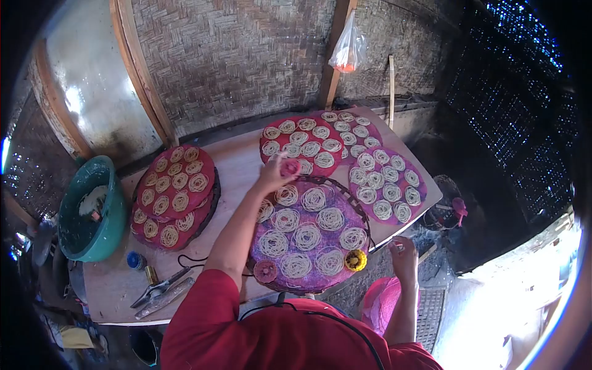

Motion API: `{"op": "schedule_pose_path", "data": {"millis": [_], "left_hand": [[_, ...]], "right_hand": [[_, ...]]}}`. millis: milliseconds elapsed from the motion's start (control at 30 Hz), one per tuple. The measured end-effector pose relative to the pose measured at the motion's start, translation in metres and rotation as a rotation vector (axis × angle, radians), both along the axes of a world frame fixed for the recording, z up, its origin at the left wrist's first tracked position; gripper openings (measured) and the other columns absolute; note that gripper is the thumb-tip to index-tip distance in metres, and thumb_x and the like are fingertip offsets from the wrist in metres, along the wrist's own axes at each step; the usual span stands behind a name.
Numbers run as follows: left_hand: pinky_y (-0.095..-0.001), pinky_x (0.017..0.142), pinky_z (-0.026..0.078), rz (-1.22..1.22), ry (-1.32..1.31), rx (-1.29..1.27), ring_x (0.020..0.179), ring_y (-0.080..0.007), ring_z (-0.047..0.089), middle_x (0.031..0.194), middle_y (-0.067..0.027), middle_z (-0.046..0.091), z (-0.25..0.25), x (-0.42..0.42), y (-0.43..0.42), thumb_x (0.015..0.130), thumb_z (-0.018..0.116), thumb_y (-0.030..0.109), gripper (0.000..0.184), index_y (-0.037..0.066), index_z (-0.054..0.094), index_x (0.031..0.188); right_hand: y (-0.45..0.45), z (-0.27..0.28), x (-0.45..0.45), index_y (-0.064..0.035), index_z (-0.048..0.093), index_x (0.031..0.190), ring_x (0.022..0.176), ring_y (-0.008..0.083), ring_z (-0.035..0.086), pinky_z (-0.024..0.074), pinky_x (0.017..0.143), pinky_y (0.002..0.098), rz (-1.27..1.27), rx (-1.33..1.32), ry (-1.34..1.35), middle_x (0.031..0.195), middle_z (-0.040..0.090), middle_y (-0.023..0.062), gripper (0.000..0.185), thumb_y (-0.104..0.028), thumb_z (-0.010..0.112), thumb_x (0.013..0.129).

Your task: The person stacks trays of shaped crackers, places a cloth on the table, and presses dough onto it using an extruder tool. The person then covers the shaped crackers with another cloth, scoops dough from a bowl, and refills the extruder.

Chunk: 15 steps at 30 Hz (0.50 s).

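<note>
My left hand [271, 177] reaches over the far edge of the nearest round tray and grips a small pink round mould [290, 167]. That purple cloth-covered tray [290, 206] carries several flat coils of pale noodle strands [306, 237]. On its near rim sit another pink round mould [266, 271] and a yellow one [356, 260]. My right hand [404, 262] is off the tray's right side, past the table edge, with its fingers curled in. Something small and pale shows at those fingertips, too small to name.
Round red and pink trays with noodle coils stand at the back [285, 137] and right [401, 177]; stacked ones [185, 222] are at left. A green basin [114, 231], a blue-capped item [135, 260] and tongs-like tools [159, 290] are left. A plastic bag [348, 49] hangs on the wall.
</note>
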<state>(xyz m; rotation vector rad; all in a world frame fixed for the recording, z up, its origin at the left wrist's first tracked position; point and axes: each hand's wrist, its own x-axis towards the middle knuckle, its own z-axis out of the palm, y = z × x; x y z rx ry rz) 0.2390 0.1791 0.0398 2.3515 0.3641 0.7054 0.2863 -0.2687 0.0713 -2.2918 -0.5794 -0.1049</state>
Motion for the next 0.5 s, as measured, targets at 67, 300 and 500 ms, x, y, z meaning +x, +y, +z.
{"op": "schedule_pose_path", "data": {"millis": [67, 300, 500], "left_hand": [[-0.0468, 0.092, 0.039, 0.063, 0.086, 0.043, 0.109, -0.0306, 0.055, 0.113, -0.0125, 0.06, 0.002, -0.027, 0.026, 0.065, 0.077, 0.039, 0.083, 0.012, 0.037, 0.132], [-0.0611, 0.096, 0.026, 0.039, 0.362, -0.01, 0.115, -0.0301, 0.05, 0.12, -0.0087, 0.057, -0.022, -0.072, 0.027, 0.063, 0.075, 0.041, 0.087, 0.015, 0.033, 0.135], [-0.0556, 0.099, 0.03, 0.198, 0.303, 0.063, 0.119, -0.0326, 0.046, 0.126, -0.0142, 0.051, -0.009, -0.094, 0.018, 0.063, 0.078, 0.039, 0.095, 0.015, 0.027, 0.14]], "right_hand": [[-0.002, -0.006, 0.007, -0.0034, 0.063, 0.102, 0.083, 0.0248, 0.061, 0.048, 0.064, 0.0328, 0.003, 0.014, 0.002, 0.096, 0.062, 0.014, 0.024, -0.017, 0.064, 0.082], [0.022, -0.01, 0.022, -0.0037, 0.063, 0.101, 0.079, 0.0266, 0.06, 0.0474, 0.064, 0.0344, 0.052, 0.026, 0.031, 0.095, 0.061, 0.0141, 0.022, -0.011, 0.062, 0.081], [0.045, 0.011, 0.021, -0.0037, 0.063, 0.101, 0.074, 0.0243, 0.062, 0.0481, 0.063, 0.0339, 0.117, 0.065, 0.033, 0.095, 0.063, 0.014, 0.023, -0.013, 0.064, 0.08]]}}
